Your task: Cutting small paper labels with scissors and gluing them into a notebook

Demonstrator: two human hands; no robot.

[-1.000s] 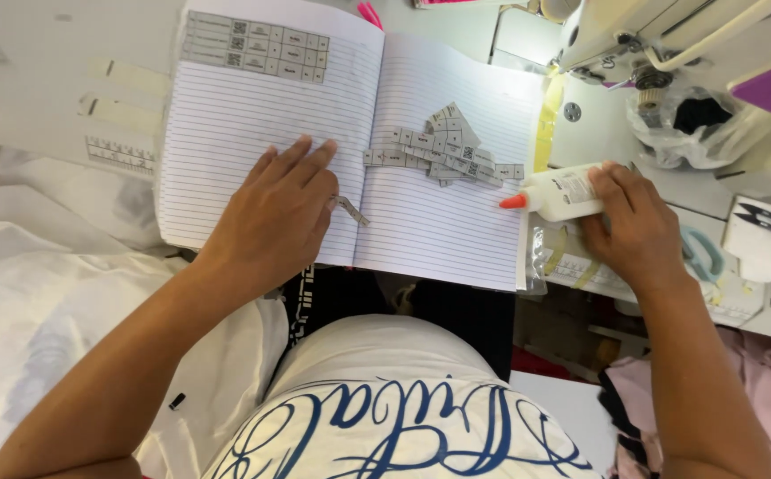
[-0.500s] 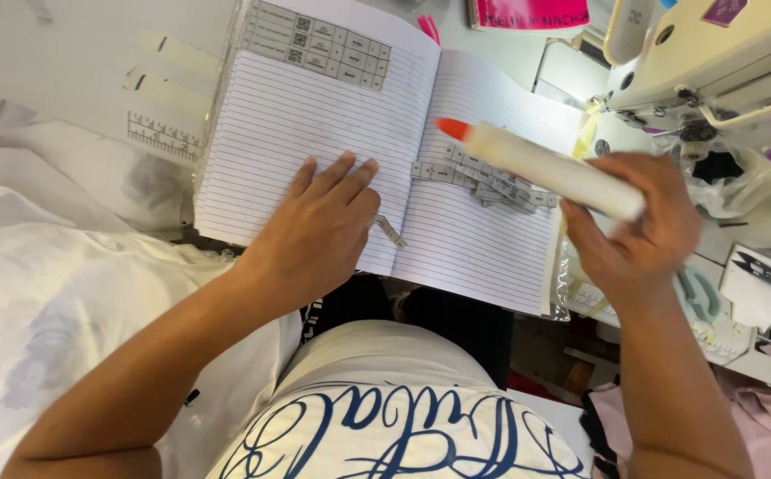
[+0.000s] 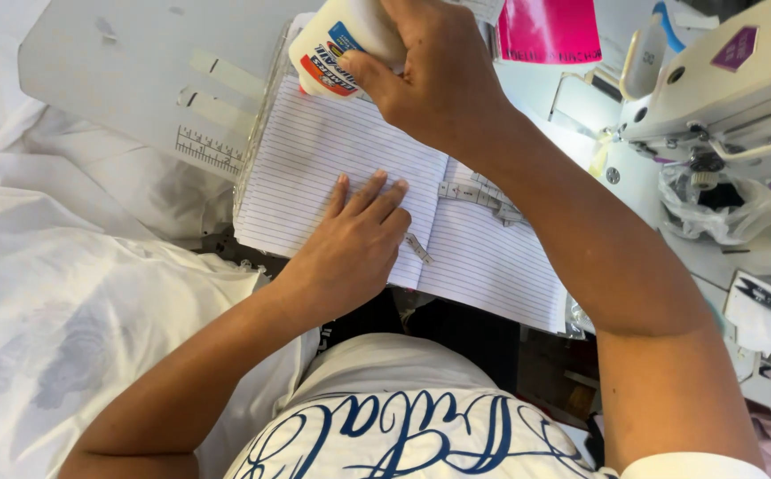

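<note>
An open lined notebook (image 3: 314,168) lies in front of me on the table edge. My left hand (image 3: 354,244) rests flat on its left page, fingers spread toward the spine. A small paper strip (image 3: 417,248) pokes out beside my thumb. My right hand (image 3: 434,75) reaches across over the top of the left page and grips a white glue bottle (image 3: 337,44) with a coloured label. Cut printed paper pieces (image 3: 479,193) lie on the right page, partly hidden by my right forearm.
A white sewing machine (image 3: 723,89) stands at the right with a clear plastic bag (image 3: 714,208) under it. White fabric (image 3: 57,328) spreads at the left. A grey board with tape strips and a ruler scale (image 3: 164,89) lies behind the notebook. A pink card (image 3: 550,31) sits at the top.
My right hand has carried the glue bottle from the right page up and leftward over the top of the left page. My left hand stays flat on the left page.
</note>
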